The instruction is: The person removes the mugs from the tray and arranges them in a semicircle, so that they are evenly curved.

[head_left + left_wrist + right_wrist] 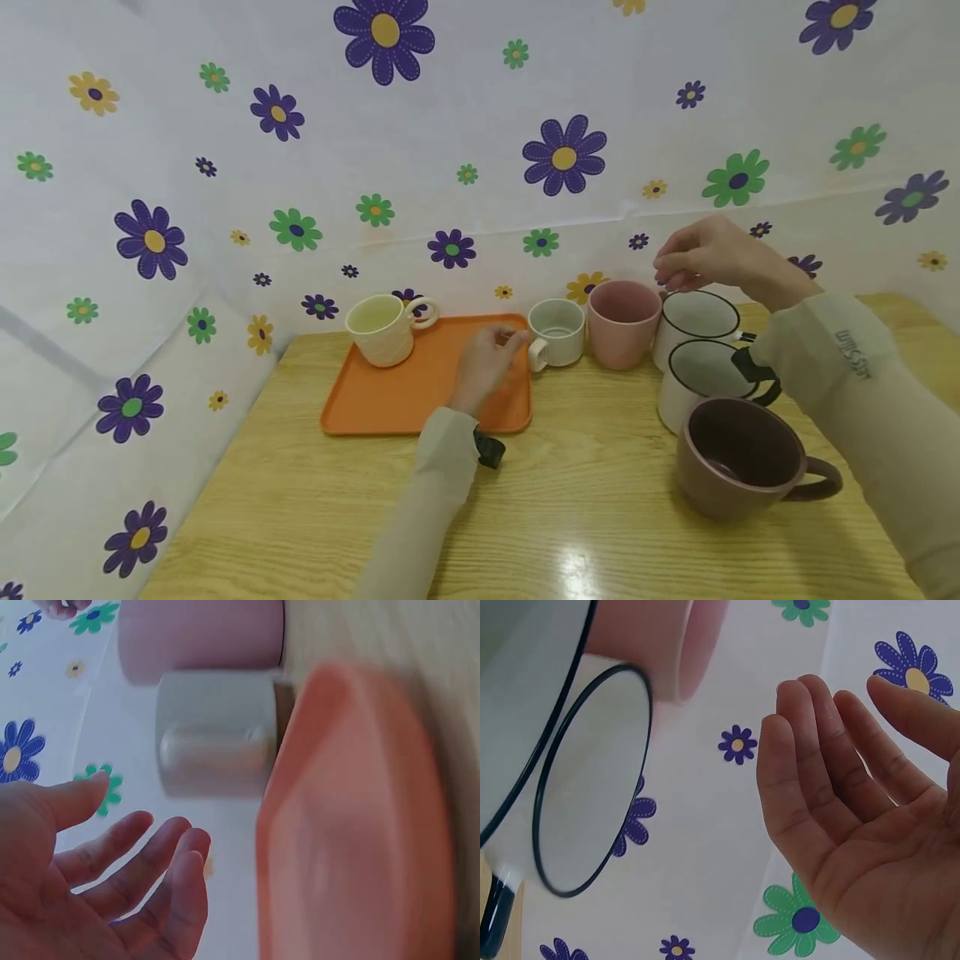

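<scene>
My left hand (pixel 486 367) hovers over the right part of an orange tray (pixel 420 408), fingers loosely bent and holding nothing. Just right of it stands a small grey-white cup (pixel 558 333), its handle toward the hand; the left wrist view shows this cup (pixel 214 735) beyond the fingertips. My right hand (pixel 708 254) is raised above the back white mug (pixel 699 321) with a dark rim, near a pink mug (pixel 622 325). In the right wrist view its relaxed fingers (pixel 802 765) hold nothing. A cream textured cup (pixel 381 333) sits at the tray's back left.
A second dark-rimmed white mug (pixel 686 392) stands in front of the first, under my right forearm. Nearer to me is a large brown mug (pixel 738 458), handle pointing right. Behind the wooden table (pixel 315 508) hangs a white cloth (pixel 465 108) printed with flowers.
</scene>
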Demonstrator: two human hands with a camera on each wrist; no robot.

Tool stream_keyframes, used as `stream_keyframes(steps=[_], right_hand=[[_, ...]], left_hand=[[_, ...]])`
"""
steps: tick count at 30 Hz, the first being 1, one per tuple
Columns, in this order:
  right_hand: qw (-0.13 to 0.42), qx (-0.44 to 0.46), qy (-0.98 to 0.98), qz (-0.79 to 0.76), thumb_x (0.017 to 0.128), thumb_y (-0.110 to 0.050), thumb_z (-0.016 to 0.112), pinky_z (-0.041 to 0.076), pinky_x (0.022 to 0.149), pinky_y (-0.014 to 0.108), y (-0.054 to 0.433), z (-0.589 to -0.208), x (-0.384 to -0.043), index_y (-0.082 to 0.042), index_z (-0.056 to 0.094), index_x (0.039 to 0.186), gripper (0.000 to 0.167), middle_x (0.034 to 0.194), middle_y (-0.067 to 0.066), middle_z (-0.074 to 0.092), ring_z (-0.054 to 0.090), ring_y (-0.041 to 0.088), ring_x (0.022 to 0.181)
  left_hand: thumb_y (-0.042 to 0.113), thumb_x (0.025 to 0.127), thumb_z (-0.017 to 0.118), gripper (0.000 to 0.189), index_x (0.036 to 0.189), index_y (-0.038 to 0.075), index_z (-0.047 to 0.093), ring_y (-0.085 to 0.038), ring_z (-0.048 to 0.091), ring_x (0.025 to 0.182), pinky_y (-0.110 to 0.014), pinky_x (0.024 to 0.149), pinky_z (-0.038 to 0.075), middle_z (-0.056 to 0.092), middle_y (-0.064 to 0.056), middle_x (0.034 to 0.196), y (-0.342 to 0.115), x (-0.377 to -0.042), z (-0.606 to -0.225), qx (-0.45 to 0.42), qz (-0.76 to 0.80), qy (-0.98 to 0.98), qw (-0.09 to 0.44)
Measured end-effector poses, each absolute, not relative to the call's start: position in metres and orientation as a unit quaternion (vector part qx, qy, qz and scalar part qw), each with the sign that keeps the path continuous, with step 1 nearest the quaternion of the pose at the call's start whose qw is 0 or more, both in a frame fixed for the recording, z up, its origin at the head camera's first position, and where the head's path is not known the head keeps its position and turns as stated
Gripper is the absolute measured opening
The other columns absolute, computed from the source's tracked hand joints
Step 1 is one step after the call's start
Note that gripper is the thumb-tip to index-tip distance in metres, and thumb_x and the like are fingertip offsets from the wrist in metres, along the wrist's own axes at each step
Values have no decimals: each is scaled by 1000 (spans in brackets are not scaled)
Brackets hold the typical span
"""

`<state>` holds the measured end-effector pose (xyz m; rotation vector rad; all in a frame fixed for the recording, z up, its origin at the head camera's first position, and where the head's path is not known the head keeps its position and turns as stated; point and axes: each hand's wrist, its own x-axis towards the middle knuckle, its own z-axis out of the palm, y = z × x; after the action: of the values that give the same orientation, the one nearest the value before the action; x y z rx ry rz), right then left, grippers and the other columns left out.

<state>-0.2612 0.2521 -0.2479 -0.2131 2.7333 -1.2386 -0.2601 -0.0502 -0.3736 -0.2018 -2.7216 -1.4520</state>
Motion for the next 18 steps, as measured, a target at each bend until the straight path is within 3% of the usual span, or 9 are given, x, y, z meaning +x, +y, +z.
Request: stream_keyframes(steps=[4,11,18], right_hand=[[67,-84,906,-410,102,-11,60,58,71,27,239,-243,-263,12,62,116,28,94,13,71,68,19,77],[81,-102,905,-405,102,-13,60,58,84,44,212,-237,-269,11,62,119,30,108,24,68,68,33,94],[89,-132,891,-425,100,-11,62,59,80,38,175,-236,-273,10,66,114,26,99,15,70,67,28,88]], left_hand=[[24,101,66,22,105,4,74,-24,64,80,-38,74,53,71,-10,98,-78,-260,-363,-65,-434,-896,69],[14,98,69,17,104,-3,71,-31,66,82,-43,77,55,73,-18,101,-119,-259,-348,-88,-408,-900,128],[11,99,67,18,108,-4,69,-34,66,90,-43,82,54,71,-20,106,-155,-253,-341,-61,-406,-904,121]])
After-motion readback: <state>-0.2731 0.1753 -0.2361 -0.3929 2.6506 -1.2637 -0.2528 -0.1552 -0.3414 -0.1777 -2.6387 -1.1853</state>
